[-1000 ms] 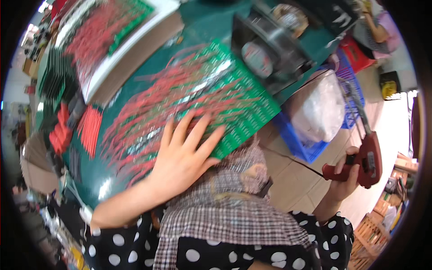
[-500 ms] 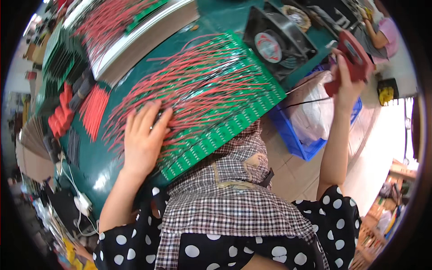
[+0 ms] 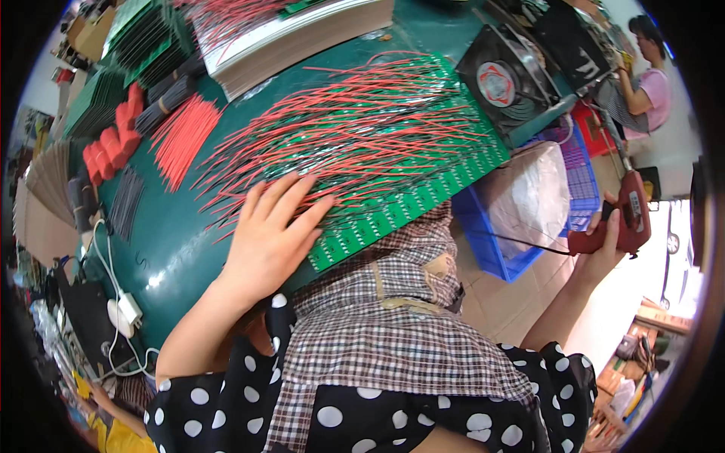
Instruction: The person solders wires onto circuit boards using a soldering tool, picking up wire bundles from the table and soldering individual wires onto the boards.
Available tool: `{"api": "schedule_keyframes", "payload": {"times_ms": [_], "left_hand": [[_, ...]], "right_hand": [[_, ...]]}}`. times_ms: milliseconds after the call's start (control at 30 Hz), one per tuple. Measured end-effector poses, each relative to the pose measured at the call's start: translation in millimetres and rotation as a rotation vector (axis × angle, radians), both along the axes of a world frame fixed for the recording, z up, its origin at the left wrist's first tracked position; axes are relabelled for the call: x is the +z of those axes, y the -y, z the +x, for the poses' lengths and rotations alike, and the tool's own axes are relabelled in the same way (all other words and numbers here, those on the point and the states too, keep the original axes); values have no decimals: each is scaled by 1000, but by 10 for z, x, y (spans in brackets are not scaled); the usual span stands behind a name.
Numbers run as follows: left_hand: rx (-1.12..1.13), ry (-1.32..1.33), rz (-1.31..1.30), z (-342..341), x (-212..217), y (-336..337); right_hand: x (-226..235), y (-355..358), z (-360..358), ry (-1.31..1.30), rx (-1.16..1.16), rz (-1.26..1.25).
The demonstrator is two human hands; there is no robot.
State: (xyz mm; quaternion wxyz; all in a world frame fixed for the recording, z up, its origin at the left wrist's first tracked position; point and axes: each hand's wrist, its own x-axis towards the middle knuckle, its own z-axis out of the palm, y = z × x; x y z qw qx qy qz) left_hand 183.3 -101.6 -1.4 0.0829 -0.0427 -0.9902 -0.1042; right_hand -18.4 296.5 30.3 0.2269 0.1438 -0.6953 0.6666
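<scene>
The person's left hand (image 3: 268,238) lies over thin red wires (image 3: 340,124) on a flat green circuit-board panel (image 3: 415,200), which stretches off to that hand's right on the smooth green tabletop (image 3: 181,234). Over to the hand's left sit a fanned pile of straight red wires (image 3: 185,140) and a small bunch of thin dark-grey wires (image 3: 127,202). Ahead, past the panel, is a thick white slab-like stack (image 3: 317,41); farther right, a square black fan (image 3: 521,87). The right hand (image 3: 596,245) grips a dark-red pistol-shaped tool (image 3: 623,223) beyond the table, with a blue plastic crate (image 3: 483,241) to its left, a whitish plastic bag (image 3: 529,189) inside.
</scene>
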Motion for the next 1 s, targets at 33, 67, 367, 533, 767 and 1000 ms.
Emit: {"api": "schedule_keyframes", "payload": {"times_ms": [33,67,367,533,767,1000], "left_hand": [[-7,-10,-39,1,17,31],[-5,-21,-95,-1,65,64],[-286,-185,287,-764,434,-380],[-306,-137,242,-1178,172,-624],[-320,-95,158,-1253,100,-663],[-112,-289,1096,-619,1018,65]], "right_hand": [[10,-22,42,-6,9,3],[17,-33,85,-1,-12,-3],[-23,-40,293,20,-70,-41],[-97,-267,422,61,-130,-55],[-259,-220,358,220,-411,-151],[-272,81,259,117,-221,57]]}}
